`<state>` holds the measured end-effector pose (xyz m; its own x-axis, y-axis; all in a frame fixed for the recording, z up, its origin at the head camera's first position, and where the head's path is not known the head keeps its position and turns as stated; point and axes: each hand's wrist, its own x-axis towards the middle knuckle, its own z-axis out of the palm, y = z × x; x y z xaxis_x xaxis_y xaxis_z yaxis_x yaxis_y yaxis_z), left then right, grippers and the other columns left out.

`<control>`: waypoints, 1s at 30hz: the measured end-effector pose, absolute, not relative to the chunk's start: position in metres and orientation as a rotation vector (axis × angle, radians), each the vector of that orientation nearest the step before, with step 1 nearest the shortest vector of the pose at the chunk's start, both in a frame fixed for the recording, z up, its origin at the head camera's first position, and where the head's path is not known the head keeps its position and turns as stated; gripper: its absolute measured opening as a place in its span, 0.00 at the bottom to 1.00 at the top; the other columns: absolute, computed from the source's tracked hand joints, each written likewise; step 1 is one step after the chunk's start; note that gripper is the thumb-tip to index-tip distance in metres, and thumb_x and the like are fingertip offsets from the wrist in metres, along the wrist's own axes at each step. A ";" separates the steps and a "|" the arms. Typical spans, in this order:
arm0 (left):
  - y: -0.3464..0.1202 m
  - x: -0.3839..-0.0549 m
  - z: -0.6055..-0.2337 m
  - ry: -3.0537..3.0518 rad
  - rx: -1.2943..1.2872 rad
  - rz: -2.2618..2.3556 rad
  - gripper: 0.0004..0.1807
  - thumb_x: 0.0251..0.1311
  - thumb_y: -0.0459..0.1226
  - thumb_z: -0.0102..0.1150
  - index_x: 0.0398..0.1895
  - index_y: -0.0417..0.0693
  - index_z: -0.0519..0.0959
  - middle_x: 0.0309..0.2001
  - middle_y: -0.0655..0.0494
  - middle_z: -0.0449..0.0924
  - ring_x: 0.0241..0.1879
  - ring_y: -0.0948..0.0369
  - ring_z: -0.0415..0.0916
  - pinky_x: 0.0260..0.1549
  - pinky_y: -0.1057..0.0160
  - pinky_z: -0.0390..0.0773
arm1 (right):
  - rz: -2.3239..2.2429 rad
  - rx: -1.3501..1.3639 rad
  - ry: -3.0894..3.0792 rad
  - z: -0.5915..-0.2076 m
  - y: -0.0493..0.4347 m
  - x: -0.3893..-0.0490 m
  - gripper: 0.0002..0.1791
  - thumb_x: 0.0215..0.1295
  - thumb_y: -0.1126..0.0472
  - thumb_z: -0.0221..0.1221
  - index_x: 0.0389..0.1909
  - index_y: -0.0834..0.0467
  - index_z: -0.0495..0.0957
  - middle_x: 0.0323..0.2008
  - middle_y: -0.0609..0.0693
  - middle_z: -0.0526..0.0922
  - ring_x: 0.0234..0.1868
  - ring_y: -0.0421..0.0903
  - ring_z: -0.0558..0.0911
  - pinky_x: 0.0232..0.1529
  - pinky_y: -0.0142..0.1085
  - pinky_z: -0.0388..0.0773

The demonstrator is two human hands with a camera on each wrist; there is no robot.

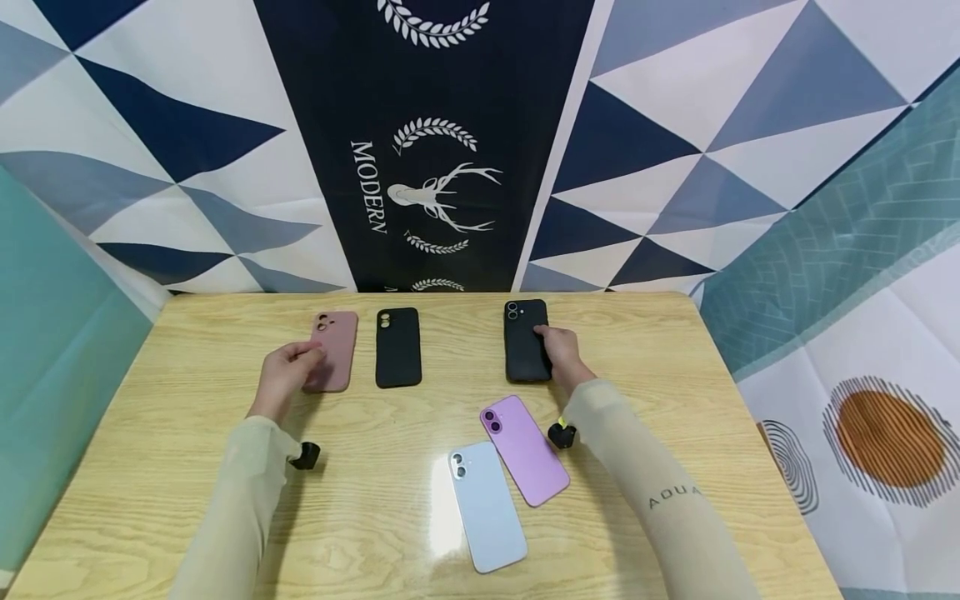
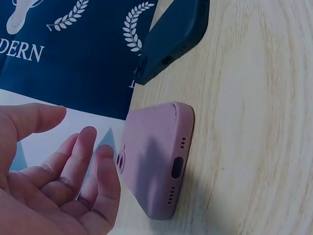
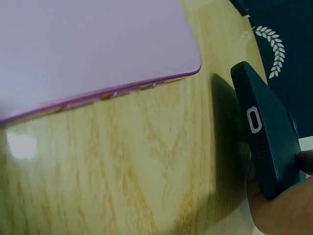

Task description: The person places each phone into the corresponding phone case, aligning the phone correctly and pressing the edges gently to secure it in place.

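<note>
One black phone (image 1: 525, 343), right hand (image 1: 565, 352) pinching its long edge — sensible hold; likely stiff, light. Left hand (image 1: 286, 372) loosely curled, empty — beside pink case (image 1: 339, 346).

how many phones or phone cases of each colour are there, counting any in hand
Black: 2 (the unheld black one and the held black one)
Pink: 1 (the pink one)
Purple: 1 (the light purple one)
Blue: 1 (the pale blue one)
Total: 5
</note>
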<state>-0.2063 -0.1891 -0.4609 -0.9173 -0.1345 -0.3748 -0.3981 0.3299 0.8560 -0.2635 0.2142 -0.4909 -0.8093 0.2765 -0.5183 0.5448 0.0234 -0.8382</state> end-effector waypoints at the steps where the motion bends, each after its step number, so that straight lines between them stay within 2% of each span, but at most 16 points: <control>1: -0.189 -0.206 -0.461 2.360 -0.482 1.622 0.26 0.67 0.46 0.47 0.63 0.40 0.67 0.43 0.60 0.73 0.41 0.68 0.71 0.40 0.70 0.77 | -1.869 0.854 2.094 -0.491 0.214 -0.264 0.27 0.67 0.56 0.49 0.63 0.66 0.65 0.58 0.58 0.70 0.53 0.49 0.71 0.61 0.40 0.67; 5: -0.189 -0.207 -0.462 2.364 -0.478 1.621 0.26 0.67 0.46 0.47 0.64 0.40 0.67 0.47 0.56 0.73 0.41 0.68 0.72 0.40 0.71 0.77 | -1.844 0.840 2.116 -0.492 0.214 -0.264 0.26 0.67 0.56 0.48 0.63 0.65 0.65 0.58 0.57 0.69 0.52 0.48 0.70 0.61 0.40 0.67; 10: -0.190 -0.209 -0.465 2.373 -0.494 1.615 0.26 0.67 0.46 0.47 0.63 0.40 0.67 0.47 0.55 0.74 0.41 0.68 0.72 0.40 0.70 0.77 | -1.813 0.827 2.138 -0.491 0.213 -0.265 0.26 0.68 0.56 0.48 0.63 0.66 0.65 0.57 0.58 0.70 0.50 0.48 0.71 0.58 0.39 0.69; 19: -0.194 -0.209 -0.468 2.380 -0.537 1.626 0.26 0.68 0.44 0.46 0.63 0.39 0.66 0.54 0.48 0.72 0.46 0.62 0.71 0.40 0.70 0.76 | -1.769 0.814 2.180 -0.492 0.210 -0.265 0.24 0.68 0.56 0.48 0.60 0.65 0.68 0.57 0.58 0.70 0.47 0.48 0.72 0.57 0.40 0.71; 23: -0.197 -0.212 -0.472 2.390 -0.555 1.622 0.25 0.67 0.43 0.47 0.62 0.38 0.67 0.48 0.53 0.74 0.41 0.64 0.73 0.39 0.70 0.76 | -1.728 0.800 2.211 -0.493 0.209 -0.265 0.22 0.69 0.56 0.48 0.57 0.65 0.70 0.56 0.58 0.70 0.47 0.48 0.72 0.56 0.41 0.71; 24: -0.198 -0.213 -0.473 2.399 -0.559 1.618 0.25 0.67 0.43 0.47 0.62 0.39 0.68 0.46 0.54 0.74 0.39 0.65 0.73 0.38 0.70 0.77 | -1.712 0.802 2.227 -0.493 0.208 -0.266 0.20 0.69 0.56 0.48 0.53 0.65 0.72 0.53 0.57 0.72 0.45 0.47 0.73 0.53 0.40 0.73; 27: -0.199 -0.214 -0.476 2.416 -0.573 1.617 0.24 0.66 0.43 0.48 0.61 0.39 0.69 0.41 0.58 0.74 0.37 0.67 0.73 0.37 0.70 0.77 | -1.649 0.807 2.271 -0.493 0.207 -0.267 0.19 0.69 0.55 0.48 0.50 0.66 0.74 0.47 0.56 0.74 0.39 0.45 0.74 0.45 0.36 0.74; 30: -0.198 -0.215 -0.476 2.433 -0.582 1.613 0.24 0.66 0.43 0.48 0.61 0.38 0.68 0.40 0.59 0.73 0.36 0.68 0.73 0.35 0.71 0.78 | -1.597 0.813 2.300 -0.492 0.205 -0.268 0.20 0.70 0.55 0.48 0.52 0.66 0.74 0.44 0.56 0.74 0.35 0.45 0.74 0.39 0.34 0.74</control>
